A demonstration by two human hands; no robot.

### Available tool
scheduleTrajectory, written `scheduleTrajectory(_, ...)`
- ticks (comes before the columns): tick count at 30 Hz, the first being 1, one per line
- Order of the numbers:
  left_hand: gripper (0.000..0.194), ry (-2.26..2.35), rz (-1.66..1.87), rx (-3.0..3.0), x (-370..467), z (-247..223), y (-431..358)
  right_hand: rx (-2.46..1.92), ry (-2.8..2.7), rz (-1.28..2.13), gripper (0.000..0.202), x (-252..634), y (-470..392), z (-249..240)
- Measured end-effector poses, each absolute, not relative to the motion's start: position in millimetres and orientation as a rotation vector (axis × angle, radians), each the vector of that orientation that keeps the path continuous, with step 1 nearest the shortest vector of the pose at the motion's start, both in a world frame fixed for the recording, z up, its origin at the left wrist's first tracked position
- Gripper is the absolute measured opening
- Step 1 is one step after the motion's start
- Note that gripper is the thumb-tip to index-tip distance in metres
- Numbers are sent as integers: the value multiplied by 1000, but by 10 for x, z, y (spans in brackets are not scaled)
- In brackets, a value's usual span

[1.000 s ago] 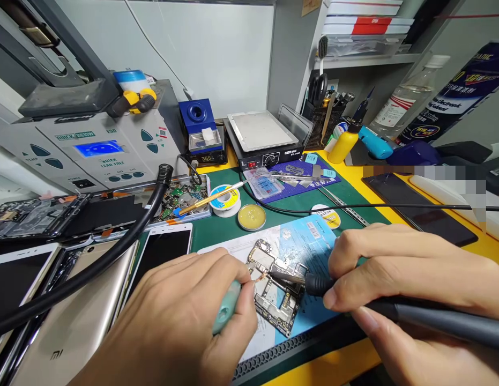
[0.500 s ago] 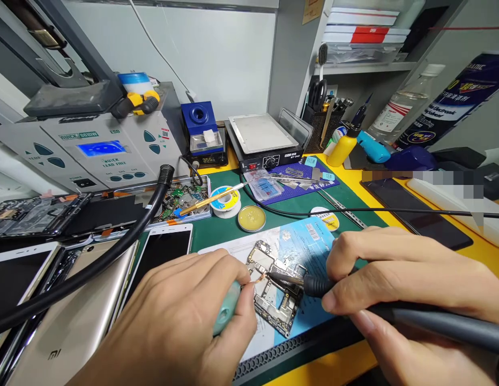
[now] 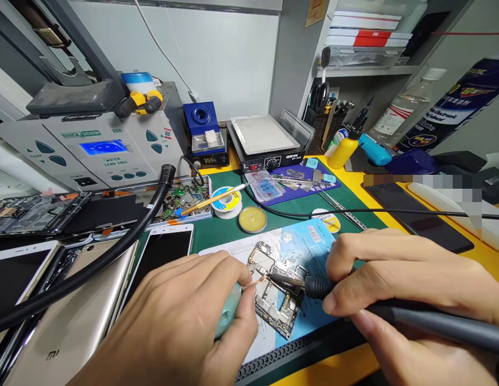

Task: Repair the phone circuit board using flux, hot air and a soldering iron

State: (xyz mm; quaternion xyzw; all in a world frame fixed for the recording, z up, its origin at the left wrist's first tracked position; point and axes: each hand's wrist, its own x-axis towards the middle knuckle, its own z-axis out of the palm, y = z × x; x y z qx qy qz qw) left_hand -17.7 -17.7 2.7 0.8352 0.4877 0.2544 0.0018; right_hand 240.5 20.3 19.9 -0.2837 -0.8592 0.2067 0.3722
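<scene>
Two grips, fingers clamped: your left hand [image 3: 180,311] on teal spool [image 3: 228,312], your right hand [image 3: 389,273] on soldering iron [image 3: 418,318]. Copper braid [image 3: 257,281] overlies circuit board [image 3: 276,309].

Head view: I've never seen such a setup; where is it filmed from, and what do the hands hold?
There is no robot: these are a person's bare hands, filmed by a camera worn on the head, looking forward and down. The left hand has a teal holder in its grip, with a copper-coloured strand reaching over a circuit board. The right hand holds a dark pen-like tool, its tip at the strand's end. The board lies on a blue-and-white sheet on a green mat. Beyond are a round tin and a spool; phones lie to the left, before a grey machine.
</scene>
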Motion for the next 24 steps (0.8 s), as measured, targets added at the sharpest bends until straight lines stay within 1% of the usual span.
scheduleTrajectory(9,11,1537,796,2677,-226,-3,-183,-710,-2113,558,26,2273,282,268)
scheduleTrajectory(13,6,1508,766,2711,-235,-9,-146,-714,-2112,574,26,2264,299,290)
scheduleTrajectory(15,12,1507,759,2727,-236,-17,-142,-714,-2101,591,25,2266,293,288)
scheduleTrajectory(17,14,1507,765,2750,-232,-24,-147,-713,-2095,604,25,2266,286,284)
scheduleTrajectory(24,8,1509,872,2796,-184,-21,-165,-730,-2095,596,24,2280,296,280)
